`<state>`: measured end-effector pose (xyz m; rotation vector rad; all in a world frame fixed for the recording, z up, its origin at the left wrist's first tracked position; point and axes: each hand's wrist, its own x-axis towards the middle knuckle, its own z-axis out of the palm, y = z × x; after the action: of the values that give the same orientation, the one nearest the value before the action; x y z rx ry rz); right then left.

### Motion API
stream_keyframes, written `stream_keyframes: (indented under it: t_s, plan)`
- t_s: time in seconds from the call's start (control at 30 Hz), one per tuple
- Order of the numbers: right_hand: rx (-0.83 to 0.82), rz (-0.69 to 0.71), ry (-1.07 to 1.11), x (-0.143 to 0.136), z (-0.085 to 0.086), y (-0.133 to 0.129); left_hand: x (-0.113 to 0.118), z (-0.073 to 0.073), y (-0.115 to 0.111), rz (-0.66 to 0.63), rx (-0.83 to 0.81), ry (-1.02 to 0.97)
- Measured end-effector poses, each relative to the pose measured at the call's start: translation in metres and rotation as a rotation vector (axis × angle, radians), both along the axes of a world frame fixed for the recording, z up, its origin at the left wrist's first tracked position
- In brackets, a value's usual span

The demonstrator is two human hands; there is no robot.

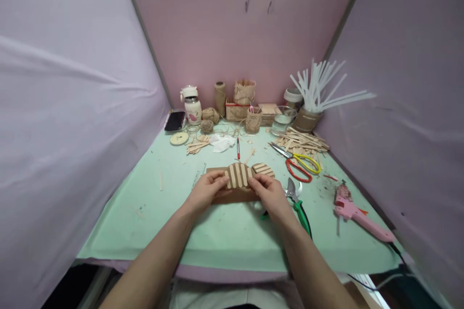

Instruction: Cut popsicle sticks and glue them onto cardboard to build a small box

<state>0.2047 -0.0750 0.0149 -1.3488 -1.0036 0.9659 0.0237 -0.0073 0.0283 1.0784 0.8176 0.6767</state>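
Observation:
Between my two hands, a round brown disc [238,175] with pale wooden sticks laid across it in stripes is held up by its sides. My left hand [209,187] pinches its left edge, and my right hand [267,189] grips the right edge. Beneath it lies a brown cardboard piece [235,197], partly hidden by the hands. A second striped disc [264,169] rests just behind my right hand. Green-handled pruning shears [302,215] lie to the right of my right hand, partly covered by it.
Scissors [299,164], a pink glue gun [362,219] and a stick pile [302,142] are on the right. Along the back stand a bottle [193,108], twine balls [210,116], a water bowl [282,121] and a pot of white glue sticks [308,119]. A red pen [238,148] lies mid-table.

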Motion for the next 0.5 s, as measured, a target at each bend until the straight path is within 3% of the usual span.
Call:
stream_keyframes:
  t_s: [0.17,0.5]
  plan:
    - [0.032,-0.029,0.002,0.0003,-0.0003,-0.0009,-0.0018,-0.0006,-0.0006,-0.096,-0.050,0.090]
    - [0.059,-0.039,0.056,-0.0040,-0.0044,-0.0012,-0.0005,-0.0023,-0.0006,-0.038,-0.024,0.093]
